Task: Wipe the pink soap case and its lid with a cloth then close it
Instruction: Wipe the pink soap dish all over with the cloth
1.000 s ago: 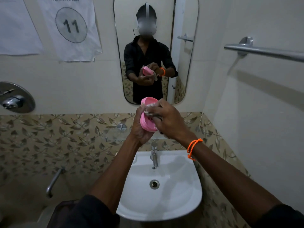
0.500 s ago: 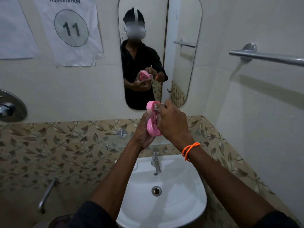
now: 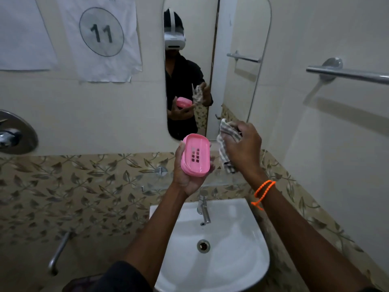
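The left hand [image 3: 187,175] holds the pink soap case [image 3: 195,154] from below, above the white sink [image 3: 242,260] and a little behind the tap [image 3: 203,209]. The fingers are curled around the two long sides of the case, and its open inside faces the camera, so the small drain holes in its floor can be seen. It looks like two pink layers sitting one in the other, but I cannot tell if the lower one is the lid; no separate lid is seen anywhere near the sink.

The right hand [image 3: 242,148] is just beside the case, on its right, and apart from it. It grips a checked cloth [image 3: 226,144], bunched in the curled fingers with one end hanging down. The cloth does not touch the case at this moment.

I judge that the wiping step is in hand, in a pause between strokes: the case is presented and the cloth is lifted away. How much of the wiping is done cannot be read from here. The next move probably calls for bringing the cloth back to the case, or turning the case to reach another face, while the left hand keeps it steady over the sink. After that the lid must be wiped and fitted on.
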